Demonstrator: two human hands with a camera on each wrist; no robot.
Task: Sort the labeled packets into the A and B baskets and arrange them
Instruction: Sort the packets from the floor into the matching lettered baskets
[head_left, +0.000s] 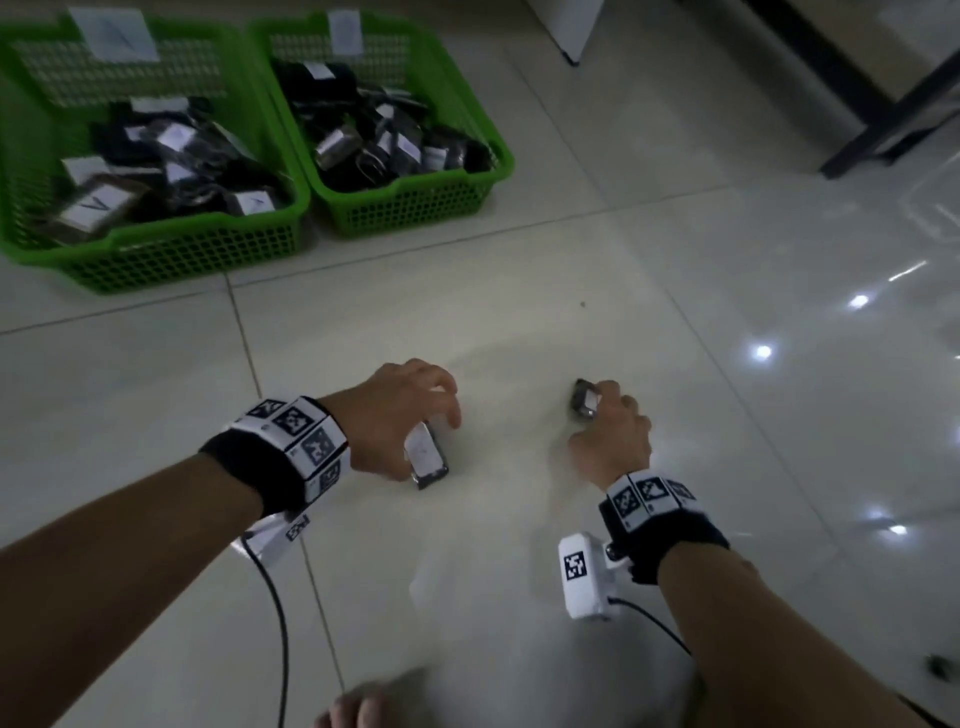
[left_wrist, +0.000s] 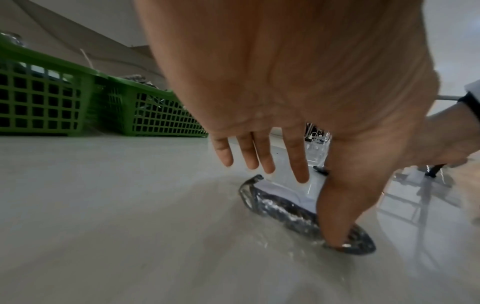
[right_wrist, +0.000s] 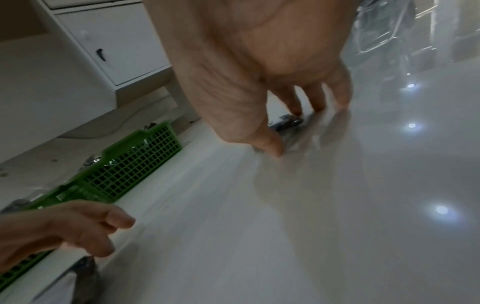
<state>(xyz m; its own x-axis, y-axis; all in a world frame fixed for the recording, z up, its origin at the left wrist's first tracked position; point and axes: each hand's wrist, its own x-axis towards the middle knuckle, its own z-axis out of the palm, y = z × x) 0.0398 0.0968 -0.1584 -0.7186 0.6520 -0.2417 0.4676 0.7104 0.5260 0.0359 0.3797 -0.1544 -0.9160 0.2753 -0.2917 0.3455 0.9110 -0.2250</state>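
Observation:
Two green mesh baskets stand on the tiled floor at the upper left, each holding several dark packets with white labels: the left basket (head_left: 156, 254) and the right basket (head_left: 415, 208). My left hand (head_left: 415, 426) arches over a dark packet (head_left: 427, 457) with a white label; its thumb (left_wrist: 337, 226) presses the near end and its fingers (left_wrist: 296, 160) reach over the far end. Further right, my right hand (head_left: 610, 431) pinches a smaller packet (head_left: 584, 400), with the thumb (right_wrist: 270, 144) at one end and the fingertips (right_wrist: 296, 107) at the other. Both packets touch the floor.
A white cabinet (head_left: 571, 31) stands behind the baskets, and a dark furniture leg (head_left: 883, 130) crosses the upper right. A small dark object (head_left: 937, 667) lies at the lower right. Toes (head_left: 363, 709) show at the bottom edge. Cables trail from both wrist cameras.

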